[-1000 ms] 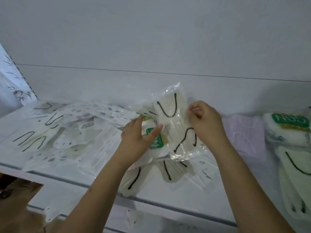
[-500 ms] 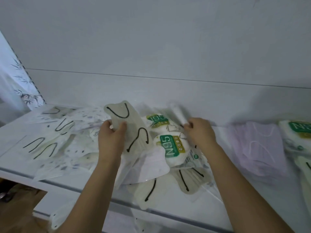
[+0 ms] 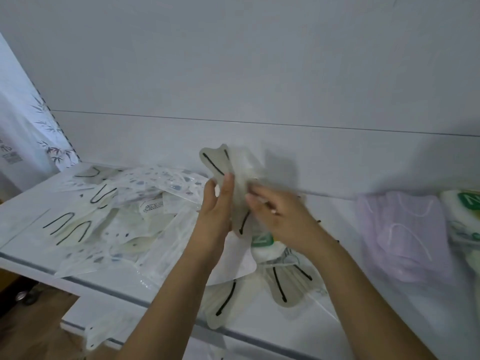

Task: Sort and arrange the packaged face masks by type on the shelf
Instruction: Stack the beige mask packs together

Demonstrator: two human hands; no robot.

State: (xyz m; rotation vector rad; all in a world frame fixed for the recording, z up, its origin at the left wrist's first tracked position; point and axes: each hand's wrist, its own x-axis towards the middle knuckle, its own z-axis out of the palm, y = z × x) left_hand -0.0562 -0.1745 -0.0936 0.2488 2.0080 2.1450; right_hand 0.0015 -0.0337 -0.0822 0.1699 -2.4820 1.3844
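Note:
I hold up a packaged cream mask with black ear loops (image 3: 235,172) above the middle of the white shelf (image 3: 259,331). My left hand (image 3: 219,203) grips its left edge, thumb in front. My right hand (image 3: 275,211) pinches its right side; that hand is blurred. Below them lie an N95 pack with a green label (image 3: 262,241) and more cream masks with black loops (image 3: 283,284). A heap of clear, dotted packs (image 3: 145,193) and cream masks (image 3: 70,227) covers the shelf's left half.
Lilac masks (image 3: 405,235) lie on the shelf at the right, with another green-labelled N95 pack (image 3: 465,203) at the frame's edge. A white wall stands close behind. A printed curtain (image 3: 28,131) hangs at far left. One mask (image 3: 101,333) hangs below the shelf's front edge.
My right hand has left the pile and come up to the cream mask that my left hand was holding. Both hands now hold it, higher and more to the right.

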